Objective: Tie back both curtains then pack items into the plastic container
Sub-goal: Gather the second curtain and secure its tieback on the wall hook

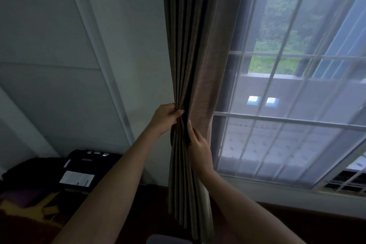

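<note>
left hand is clutching the gathered curtain | right hand is pressing its folds, fingers straight | cloth is looking soft, heavyish: grip whole bundle mid-height

Barred window, black printer
</note>
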A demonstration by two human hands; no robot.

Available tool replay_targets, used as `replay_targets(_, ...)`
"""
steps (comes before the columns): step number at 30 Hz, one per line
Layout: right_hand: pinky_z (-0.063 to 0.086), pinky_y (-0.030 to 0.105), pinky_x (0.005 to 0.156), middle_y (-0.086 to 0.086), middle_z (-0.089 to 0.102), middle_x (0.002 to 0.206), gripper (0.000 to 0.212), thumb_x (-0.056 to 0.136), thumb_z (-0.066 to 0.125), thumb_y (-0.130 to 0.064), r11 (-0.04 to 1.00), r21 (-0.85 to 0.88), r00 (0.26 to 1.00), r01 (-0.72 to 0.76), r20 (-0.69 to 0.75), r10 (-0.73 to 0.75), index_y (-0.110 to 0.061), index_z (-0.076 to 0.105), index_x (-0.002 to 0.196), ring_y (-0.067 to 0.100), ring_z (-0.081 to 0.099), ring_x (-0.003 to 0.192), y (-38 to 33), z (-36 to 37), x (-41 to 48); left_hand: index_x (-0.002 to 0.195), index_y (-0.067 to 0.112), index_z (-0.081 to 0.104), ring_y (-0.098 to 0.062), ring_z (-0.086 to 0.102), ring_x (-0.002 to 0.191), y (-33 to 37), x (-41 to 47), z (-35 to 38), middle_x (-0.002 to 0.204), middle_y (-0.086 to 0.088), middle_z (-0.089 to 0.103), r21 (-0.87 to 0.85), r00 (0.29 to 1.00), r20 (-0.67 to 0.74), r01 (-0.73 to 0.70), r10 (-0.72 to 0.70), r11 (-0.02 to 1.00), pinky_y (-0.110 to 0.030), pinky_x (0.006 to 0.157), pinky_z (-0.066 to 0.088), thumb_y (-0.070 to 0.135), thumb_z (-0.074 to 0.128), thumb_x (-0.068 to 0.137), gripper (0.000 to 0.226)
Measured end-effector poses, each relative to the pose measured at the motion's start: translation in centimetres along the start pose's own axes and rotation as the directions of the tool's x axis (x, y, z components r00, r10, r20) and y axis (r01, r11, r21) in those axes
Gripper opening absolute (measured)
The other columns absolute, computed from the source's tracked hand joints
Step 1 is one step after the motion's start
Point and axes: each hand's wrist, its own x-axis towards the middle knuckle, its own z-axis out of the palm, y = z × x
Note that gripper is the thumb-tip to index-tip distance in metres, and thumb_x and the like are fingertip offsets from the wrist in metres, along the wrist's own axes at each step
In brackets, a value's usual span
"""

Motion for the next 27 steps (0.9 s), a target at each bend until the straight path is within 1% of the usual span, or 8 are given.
replay_targets(5,0.051,0.047,0.09,0.003,0.038,0.153,0.087,0.092,0.046,0.003,0.998,-0.047,0.999,-0.033,0.005,0.033,-0.041,0.003,0.153,0.035,0.055,0.118,-0.2,0.5,0.0,0.109,0.009,0.068,-0.019,0.068,0.101,0.5,-0.3,0.6,0.106,-0.006,0.072,-0.042,0.999,0.05,0.014,-0.012,0.999,-0.033,0.088,0.056,0.017,0.056,0.096,0.019)
replay_targets(10,0.052,0.042,0.089,0.0,0.033,0.156,0.082,0.092,0.044,0.005,0.998,-0.027,0.999,-0.05,0.009,0.05,-0.037,0.008,0.153,0.033,0.052,0.121,-0.6,0.7,-0.5,0.093,0.008,0.072,-0.021,0.07,0.089,1.0,-0.6,1.4,0.093,-0.007,0.073,0.029,1.0,0.014,0.01,-0.01,1.0,-0.038,0.085,0.056,0.016,0.059,0.088,0.015)
replay_targets(13,0.051,0.044,0.091,0.003,0.031,0.156,0.071,0.091,0.046,0.004,0.999,0.008,0.999,-0.04,0.008,0.04,-0.021,0.023,0.154,0.031,0.053,0.122,0.0,1.0,-0.3,0.086,0.015,0.069,-0.008,0.067,0.075,1.3,-1.3,3.0,0.08,0.003,0.071,0.191,0.994,-0.022,-0.105,0.111,0.976,-0.017,0.068,0.051,0.028,0.066,0.087,0.013)
replay_targets(15,0.053,0.038,0.085,0.003,0.029,0.157,0.071,0.09,0.048,-0.002,0.996,0.06,0.998,-0.061,0.009,0.061,-0.022,0.022,0.154,0.031,0.058,0.112,0.3,1.2,-0.1,0.091,0.013,0.069,-0.006,0.066,0.072,1.4,-1.2,4.1,0.08,0.003,0.07,0.283,0.979,-0.067,-0.169,0.195,0.944,-0.009,0.06,0.045,0.032,0.067,0.088,0.02)
replay_targets(17,0.052,0.033,0.082,-0.002,0.033,0.156,0.067,0.092,0.053,-0.016,0.993,0.074,0.995,-0.095,-0.017,0.097,-0.024,0.025,0.153,0.026,0.058,0.109,0.6,1.1,0.1,0.085,0.004,0.068,-0.013,0.065,0.068,1.3,-0.4,4.8,0.076,-0.004,0.069,0.314,0.969,-0.118,-0.169,0.215,0.934,-0.018,0.058,0.047,0.03,0.064,0.09,0.027)
replay_targets(19,0.051,0.031,0.085,-0.006,0.044,0.149,0.062,0.093,0.057,-0.034,0.974,0.075,0.974,-0.213,-0.058,0.218,-0.025,0.033,0.149,0.02,0.052,0.114,1.5,1.2,0.3,0.082,-0.001,0.066,-0.02,0.066,0.069,1.2,0.8,5.3,0.076,-0.011,0.069,0.237,0.98,-0.151,-0.092,0.13,0.967,-0.034,0.064,0.055,0.029,0.063,0.09,0.031)
replay_targets(22,0.049,0.025,0.08,-0.003,0.062,0.124,0.063,0.087,0.061,-0.049,0.856,0.19,0.858,-0.481,-0.1,0.504,-0.026,0.042,0.143,0.012,0.053,0.108,2.9,1.6,0.9,0.092,0.002,0.069,-0.023,0.07,0.081,1.2,1.5,6.5,0.088,-0.013,0.072,0.054,0.988,-0.153,0.004,0.004,0.999,-0.048,0.078,0.058,0.03,0.064,0.089,0.028)
replay_targets(27,0.051,0.033,0.075,0.0,0.066,0.122,0.046,0.091,0.056,-0.028,0.885,0.112,0.87,-0.453,-0.161,0.466,-0.02,0.051,0.137,0.023,0.059,0.101,5.1,2.7,1.5,0.09,0.002,0.068,-0.025,0.07,0.079,1.2,1.9,8.0,0.085,-0.014,0.072,0.054,0.981,-0.193,-0.008,0.018,0.999,-0.049,0.077,0.058,0.048,0.06,0.077,0.048)
